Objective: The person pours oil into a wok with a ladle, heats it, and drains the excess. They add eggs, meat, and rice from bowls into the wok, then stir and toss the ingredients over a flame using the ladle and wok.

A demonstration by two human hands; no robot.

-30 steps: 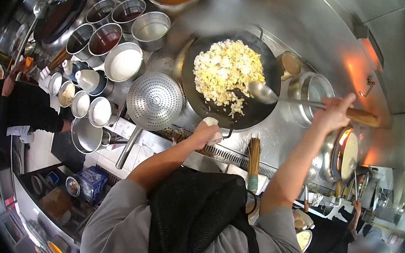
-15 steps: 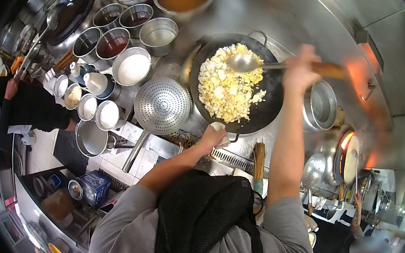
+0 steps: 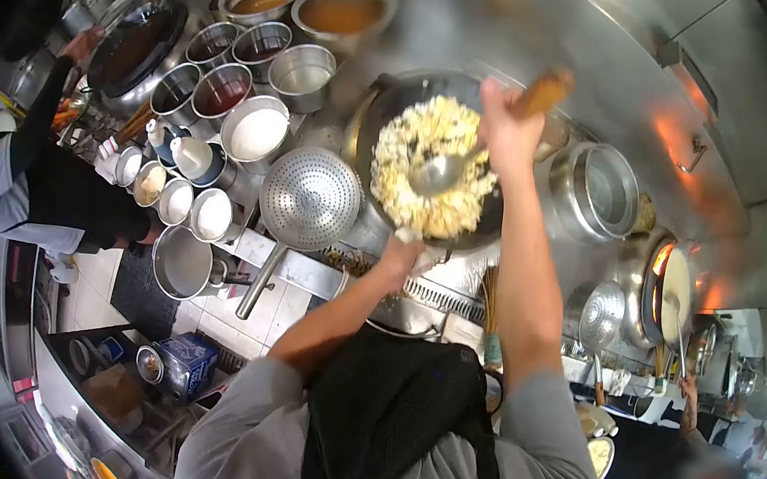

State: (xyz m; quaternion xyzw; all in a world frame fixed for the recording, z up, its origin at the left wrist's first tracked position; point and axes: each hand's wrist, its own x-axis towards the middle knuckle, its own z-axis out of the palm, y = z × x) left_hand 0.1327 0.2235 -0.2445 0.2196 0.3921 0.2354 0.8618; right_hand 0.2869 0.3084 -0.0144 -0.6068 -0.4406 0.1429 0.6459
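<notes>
A dark wok [image 3: 389, 100] sits on the stove in front of me, holding white and yellow food [image 3: 457, 121] that looks like rice with egg. My left hand [image 3: 397, 260] is closed on the wok's near edge through a pale cloth [image 3: 410, 237]; its handle is hidden there. High on the right, my right hand [image 3: 510, 139] grips the wooden handle of a ladle [image 3: 437, 174]. The ladle's metal bowl rests among the food, left of the hand. Steam blurs the wok's far side.
A perforated strainer [image 3: 310, 199] lies left of the wok. Beyond it stand several sauce and seasoning pots [image 3: 255, 128]. Metal bowls [image 3: 605, 193] are at the right. Co-workers stand at far left [image 3: 63, 178] and lower right [image 3: 660, 456]; flame glows by another wok [image 3: 675, 289].
The ladle has swung down and its bowl moved toward me through the food, with my right hand shifting left. The wok has tilted and the food has spread toward its near side.
</notes>
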